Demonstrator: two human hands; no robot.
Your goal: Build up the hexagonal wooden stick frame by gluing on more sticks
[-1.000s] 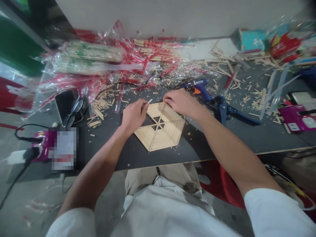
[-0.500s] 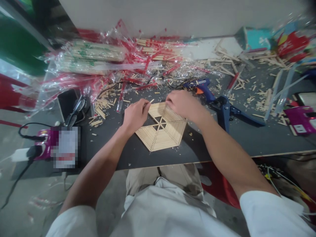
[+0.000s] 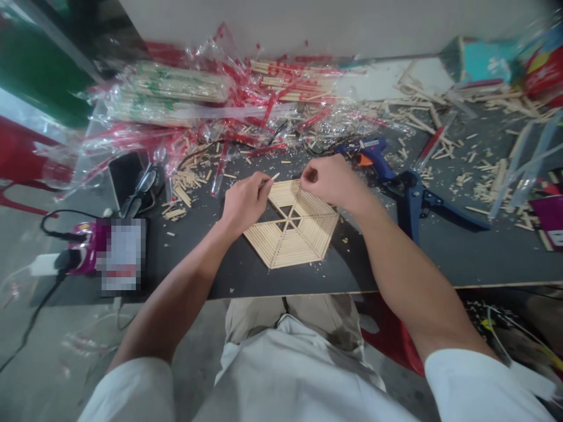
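A hexagonal panel of thin wooden sticks [image 3: 303, 246] lies on the dark tabletop between my hands. Its rows of sticks run between spokes that cross at the centre, with small gaps around the hub and a gap on the left side. My left hand [image 3: 247, 202] is closed at the panel's upper left, pinching a short wooden stick [image 3: 275, 176] whose pale end pokes out past the fingers. At the top corner of the panel, the thumb and fingertips of my right hand [image 3: 332, 183] are pinched together; whatever is between them is hidden.
Behind my right hand lies a blue glue gun [image 3: 373, 157], with blue cutters [image 3: 411, 202] beside it. Plastic-wrapped stick bundles [image 3: 176, 88] and cut stick scraps [image 3: 182, 190] litter the back. Eyeglasses [image 3: 143, 187], a phone [image 3: 125, 176] and a purple power adapter [image 3: 85, 246] sit left.
The view has shifted slightly, moving the tabletop items on the right further right. Both hands keep their pinches; my right-hand fingers have curled a little at the panel's top corner.
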